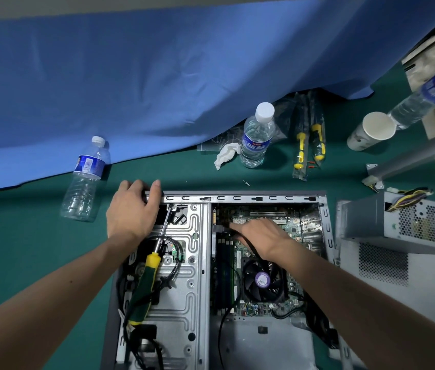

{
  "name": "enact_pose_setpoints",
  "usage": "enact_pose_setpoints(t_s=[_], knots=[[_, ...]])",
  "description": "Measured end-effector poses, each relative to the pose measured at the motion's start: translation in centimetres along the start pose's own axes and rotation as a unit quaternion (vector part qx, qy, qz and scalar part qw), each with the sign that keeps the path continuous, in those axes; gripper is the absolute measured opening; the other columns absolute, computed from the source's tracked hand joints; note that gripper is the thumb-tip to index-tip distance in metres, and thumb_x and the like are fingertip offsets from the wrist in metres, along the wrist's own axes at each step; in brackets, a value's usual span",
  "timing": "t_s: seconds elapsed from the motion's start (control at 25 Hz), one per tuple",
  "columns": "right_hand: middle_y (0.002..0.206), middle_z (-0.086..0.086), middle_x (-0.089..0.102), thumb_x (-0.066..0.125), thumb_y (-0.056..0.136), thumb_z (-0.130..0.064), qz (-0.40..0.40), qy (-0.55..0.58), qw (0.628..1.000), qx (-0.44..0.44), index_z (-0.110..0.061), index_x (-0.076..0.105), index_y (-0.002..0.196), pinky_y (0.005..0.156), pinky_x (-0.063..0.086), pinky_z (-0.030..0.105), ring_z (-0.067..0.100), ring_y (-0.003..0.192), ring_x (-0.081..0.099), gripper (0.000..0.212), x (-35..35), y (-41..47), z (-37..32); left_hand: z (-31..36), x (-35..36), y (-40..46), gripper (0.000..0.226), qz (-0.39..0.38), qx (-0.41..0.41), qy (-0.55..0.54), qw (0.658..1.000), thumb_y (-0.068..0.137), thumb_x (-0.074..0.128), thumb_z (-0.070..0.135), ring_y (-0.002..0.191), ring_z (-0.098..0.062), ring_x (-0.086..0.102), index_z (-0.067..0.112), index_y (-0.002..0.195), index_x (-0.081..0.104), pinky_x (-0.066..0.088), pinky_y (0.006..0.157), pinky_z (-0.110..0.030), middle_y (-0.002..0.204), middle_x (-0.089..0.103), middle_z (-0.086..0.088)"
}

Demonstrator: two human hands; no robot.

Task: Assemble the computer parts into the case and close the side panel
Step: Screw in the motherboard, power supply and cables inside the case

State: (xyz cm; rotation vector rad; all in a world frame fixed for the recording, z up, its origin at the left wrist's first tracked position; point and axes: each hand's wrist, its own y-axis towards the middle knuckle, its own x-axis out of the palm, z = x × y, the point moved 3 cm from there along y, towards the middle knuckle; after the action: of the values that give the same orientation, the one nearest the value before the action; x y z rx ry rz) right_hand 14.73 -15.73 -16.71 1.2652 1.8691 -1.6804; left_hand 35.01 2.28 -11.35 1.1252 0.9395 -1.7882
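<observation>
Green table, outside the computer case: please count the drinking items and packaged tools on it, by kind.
Water bottles: 3, one lying near the left hand, one upright, one tilted at far right
Paper cups: 1
Packaged screwdrivers with yellow handles: 2
Total: 6

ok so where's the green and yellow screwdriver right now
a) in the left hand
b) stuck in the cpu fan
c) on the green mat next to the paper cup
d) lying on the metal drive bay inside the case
d: the screwdriver lies loose on the metal drive bay inside the case, while the left hand grips the case's top edge and the right hand holds a black cable over the motherboard.
</observation>
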Motion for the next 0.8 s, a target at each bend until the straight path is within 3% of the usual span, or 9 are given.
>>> enact_pose_setpoints(t_s=[0.12,0.24,0.4,0.48,0.6,0.68,0.8], knots=[[0.066,0.003,0.043,0.045,0.091,0.014,-0.001,-0.047,0.999,-0.014,-0.030,0.021,0.155,0.060,0.040,0.028,0.017,0.056,0.048,0.082,-0.3,0.3,0.0,0.0,-0.1,-0.1,0.054,-0.001,0.001,0.001,1.000,0.097,0.031,0.062,0.086,-0.026,0.053,0.018,0.097,0.062,0.041,0.075,-0.036,0.096,0.050,-0.003],[0.064,0.001,0.039,0.046,0.097,0.005,0.002,-0.069,0.997,-0.033,-0.029,0.019,0.155,0.064,0.041,0.028,0.019,0.060,0.046,0.073,-0.2,0.4,-0.2,0.0,-0.1,-0.1,0.053,-0.002,-0.001,-0.001,1.000,0.097,0.031,0.061,0.086,-0.026,0.054,0.017,0.097,0.062,0.040,0.074,-0.036,0.096,0.050,-0.002],[0.065,0.000,0.043,0.045,0.104,-0.015,-0.011,0.000,1.000,-0.024,-0.020,0.045,0.142,0.062,0.049,0.031,0.021,0.063,0.055,0.038,-0.1,0.1,-0.2,0.1,-0.1,-0.1,0.053,-0.004,-0.001,-0.004,1.000,0.097,0.032,0.061,0.086,-0.027,0.055,0.017,0.097,0.062,0.040,0.075,-0.036,0.097,0.050,-0.003],[0.070,0.002,0.051,0.043,0.105,-0.027,0.008,0.056,0.998,-0.019,-0.021,0.044,0.140,0.062,0.051,0.035,0.023,0.067,0.059,0.035,0.0,-0.3,-0.1,0.1,-0.1,-0.1,0.053,-0.006,-0.001,-0.005,1.000,0.097,0.032,0.060,0.087,-0.027,0.055,0.017,0.096,0.063,0.041,0.075,-0.036,0.097,0.051,-0.003],[0.076,0.001,0.056,0.043,0.104,-0.030,0.052,0.118,0.992,0.015,-0.020,0.042,0.127,0.061,0.050,0.035,0.017,0.065,0.058,0.024,0.2,-0.6,0.4,0.1,-0.1,-0.1,0.053,-0.009,-0.002,-0.008,1.000,0.097,0.032,0.061,0.087,-0.027,0.055,0.018,0.096,0.063,0.043,0.076,-0.037,0.097,0.051,-0.003],[0.085,0.000,0.061,0.042,0.103,-0.036,0.077,0.164,0.983,0.043,-0.018,0.045,0.118,0.072,0.051,0.036,0.017,0.073,0.060,0.024,0.1,-0.4,0.7,0.2,-0.1,-0.1,0.053,-0.012,-0.003,-0.008,1.000,0.097,0.032,0.061,0.088,-0.027,0.055,0.018,0.096,0.063,0.044,0.077,-0.038,0.098,0.051,-0.003],[0.101,0.001,0.066,0.054,0.100,-0.028,0.097,0.217,0.969,0.059,-0.016,0.053,0.115,0.087,0.052,0.037,0.018,0.089,0.063,0.020,-0.2,-0.1,0.4,0.2,-0.2,-0.2,0.053,-0.010,-0.003,-0.010,1.000,0.097,0.032,0.061,0.088,-0.028,0.055,0.018,0.097,0.063,0.044,0.077,-0.038,0.098,0.051,-0.003]])
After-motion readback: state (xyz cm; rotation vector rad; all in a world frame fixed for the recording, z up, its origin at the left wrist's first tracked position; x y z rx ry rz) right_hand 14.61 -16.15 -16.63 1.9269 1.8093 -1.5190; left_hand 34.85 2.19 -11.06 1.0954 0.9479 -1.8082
